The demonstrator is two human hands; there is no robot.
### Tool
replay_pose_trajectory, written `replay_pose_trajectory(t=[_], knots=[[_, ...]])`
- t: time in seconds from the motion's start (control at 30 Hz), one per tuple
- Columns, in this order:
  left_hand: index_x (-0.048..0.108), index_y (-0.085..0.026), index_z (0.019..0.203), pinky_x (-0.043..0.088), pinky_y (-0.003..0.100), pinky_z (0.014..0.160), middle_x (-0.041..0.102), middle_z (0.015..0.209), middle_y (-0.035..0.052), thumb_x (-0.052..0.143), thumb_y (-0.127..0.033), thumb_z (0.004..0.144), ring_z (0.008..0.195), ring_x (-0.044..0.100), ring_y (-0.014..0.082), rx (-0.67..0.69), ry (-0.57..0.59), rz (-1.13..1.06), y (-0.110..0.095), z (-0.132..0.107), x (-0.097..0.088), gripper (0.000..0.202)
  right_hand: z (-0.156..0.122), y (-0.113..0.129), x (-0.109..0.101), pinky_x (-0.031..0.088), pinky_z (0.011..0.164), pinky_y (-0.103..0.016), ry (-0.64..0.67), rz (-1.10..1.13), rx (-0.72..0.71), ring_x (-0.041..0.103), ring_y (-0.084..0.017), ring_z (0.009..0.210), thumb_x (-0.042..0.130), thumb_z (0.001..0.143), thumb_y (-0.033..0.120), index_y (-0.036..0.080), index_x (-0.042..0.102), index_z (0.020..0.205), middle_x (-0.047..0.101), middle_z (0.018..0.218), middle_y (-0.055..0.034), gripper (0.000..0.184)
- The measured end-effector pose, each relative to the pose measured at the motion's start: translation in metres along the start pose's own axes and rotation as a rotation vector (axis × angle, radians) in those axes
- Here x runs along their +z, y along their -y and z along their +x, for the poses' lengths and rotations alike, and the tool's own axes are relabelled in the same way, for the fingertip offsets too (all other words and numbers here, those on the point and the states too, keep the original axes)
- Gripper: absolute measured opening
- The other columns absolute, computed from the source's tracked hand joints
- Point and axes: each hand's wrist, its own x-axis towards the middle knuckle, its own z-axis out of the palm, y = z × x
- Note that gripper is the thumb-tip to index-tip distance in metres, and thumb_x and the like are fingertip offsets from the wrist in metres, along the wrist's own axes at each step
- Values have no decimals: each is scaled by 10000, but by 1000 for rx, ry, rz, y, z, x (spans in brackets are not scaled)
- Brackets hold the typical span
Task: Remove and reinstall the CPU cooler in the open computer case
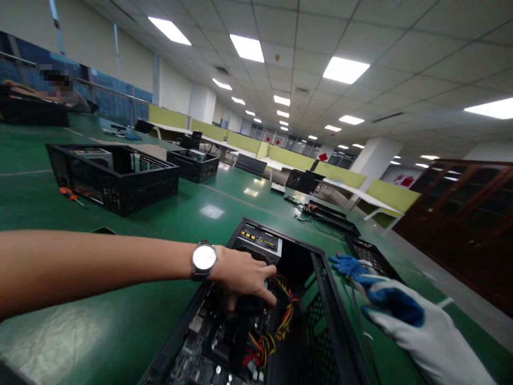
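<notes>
An open black computer case (pixel 323 305) lies on the green table (pixel 100 326) in front of me. My left hand (pixel 242 278), bare with a wristwatch (pixel 203 260), reaches into it beside the power supply (pixel 259 240). Its fingers curl down over a dark part near the yellow and red cables (pixel 285 321); what they grip is hidden. My right hand (pixel 385 305), in a white glove with blue fingers, lies stretched out along the case's right rim. A circuit board (pixel 200 358) shows at the case's near end.
Two more open black cases (pixel 116 179) (pixel 194 164) stand further back on the left, with an orange-handled screwdriver (pixel 70 195) beside the nearer one. Another person (pixel 60 93) sits at the far left. Dark parts (pixel 332 216) lie beyond my case. A wooden cabinet (pixel 460 214) stands right.
</notes>
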Motion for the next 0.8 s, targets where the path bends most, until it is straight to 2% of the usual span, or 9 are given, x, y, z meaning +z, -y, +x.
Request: replay_pose_trajectory(t=[0.07,0.13,0.2,0.27,0.37,0.47,0.53,0.6,0.8], knots=[[524,-488,1365,543,480,961,460,1444,65,952,-148,532,1234,548,376,18,-66,71,-9,-25,-20,996,4,34,24,535,884,-412,186,-171,-157,674,-302,906,815,578,438,248,751,867,762,955,-73,352],[453,-454,1428,558,443,960,403,1485,81,927,-162,599,1270,527,359,36,-174,171,-19,-58,-43,999,7,58,57,510,907,-387,339,-321,-325,653,-283,983,758,684,331,242,736,954,741,1017,-61,285],[409,-445,1452,536,392,1018,326,1535,56,909,-141,622,1296,516,317,6,-281,220,-29,-95,-66,1015,10,72,94,505,891,-378,537,-531,-456,643,-276,1003,737,719,246,235,727,935,724,1006,-56,216],[368,-470,1460,508,362,1061,260,1560,17,894,-146,641,1323,497,293,-78,-361,207,-35,-132,-84,1026,10,80,133,515,878,-401,714,-773,-557,648,-303,1020,770,727,277,228,729,1003,716,1052,-84,283],[374,-484,1441,500,390,1072,277,1525,4,871,-243,679,1367,448,319,-174,-480,225,-39,-172,-95,941,9,83,185,542,841,-444,848,-945,-625,677,-352,995,822,696,350,199,725,1097,713,1091,-146,440],[406,-443,1424,526,392,1033,295,1500,27,833,-288,695,1365,453,332,-224,-534,274,-37,-194,-87,859,7,80,220,563,789,-468,864,-972,-607,702,-379,956,812,697,371,184,724,1132,709,1101,-179,482],[405,-429,1431,548,390,996,278,1518,35,796,-260,706,1327,500,319,-268,-509,282,-33,-202,-75,841,5,76,232,572,760,-489,867,-996,-584,711,-393,946,796,716,383,190,710,1177,700,1119,-192,508],[403,-430,1434,556,398,984,278,1533,31,779,-260,709,1289,539,303,-299,-492,262,-28,-207,-63,834,4,70,235,573,759,-500,864,-1008,-567,712,-394,956,783,737,394,200,693,1211,687,1143,-196,520],[444,-437,1411,564,366,980,352,1528,32,796,-292,700,1253,585,297,-333,-557,188,-15,-210,-44,806,1,60,223,567,820,-448,881,-969,-529,697,-379,1018,819,689,508,187,666,1235,657,1214,-192,652]])
